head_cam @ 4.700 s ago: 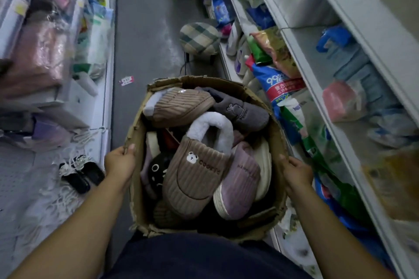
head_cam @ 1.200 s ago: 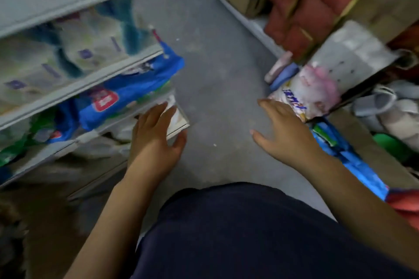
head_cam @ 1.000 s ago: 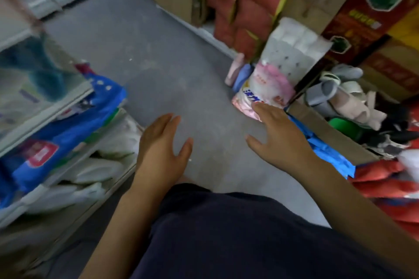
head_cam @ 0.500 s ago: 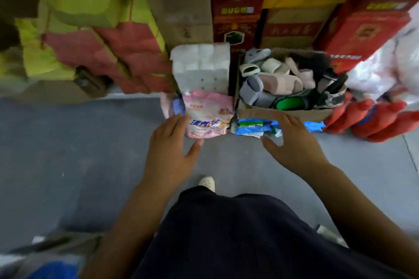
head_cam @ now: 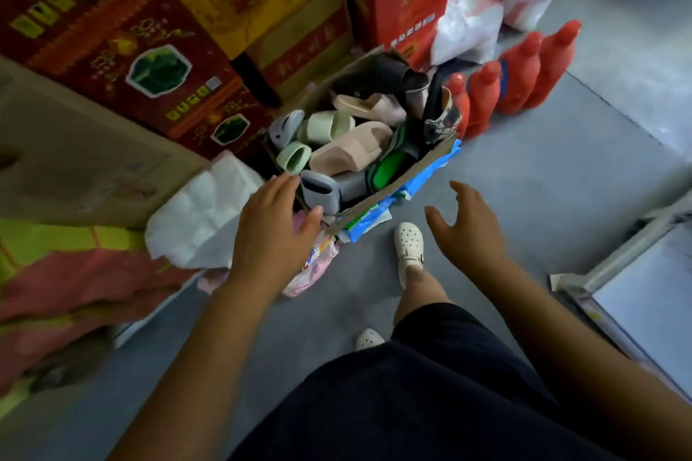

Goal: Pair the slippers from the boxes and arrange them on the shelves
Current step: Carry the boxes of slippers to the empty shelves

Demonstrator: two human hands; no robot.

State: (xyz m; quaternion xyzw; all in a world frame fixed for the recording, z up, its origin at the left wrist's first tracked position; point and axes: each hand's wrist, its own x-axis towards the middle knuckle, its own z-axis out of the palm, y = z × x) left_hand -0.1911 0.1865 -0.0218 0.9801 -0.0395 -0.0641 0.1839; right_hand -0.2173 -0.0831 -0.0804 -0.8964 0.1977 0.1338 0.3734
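— Where are the slippers (head_cam: 355,150)?
— Heaped in a cardboard box (head_cam: 394,186) on the floor (head_cam: 561,161), against stacked red cartons (head_cam: 112,37).
— The hands?
— Both empty, fingers spread: left hand (head_cam: 277,232) at the box's near corner, right hand (head_cam: 468,228) over the floor, apart.

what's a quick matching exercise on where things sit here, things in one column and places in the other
1 brown cardboard box of slippers
2 red plastic bottles
3 white pack of paper rolls
4 white perforated clog

a worn by the person
b left of the box
c in a row right of the box
d in front of stacked red cartons

Pairs: 1-d, 2-c, 3-b, 4-a
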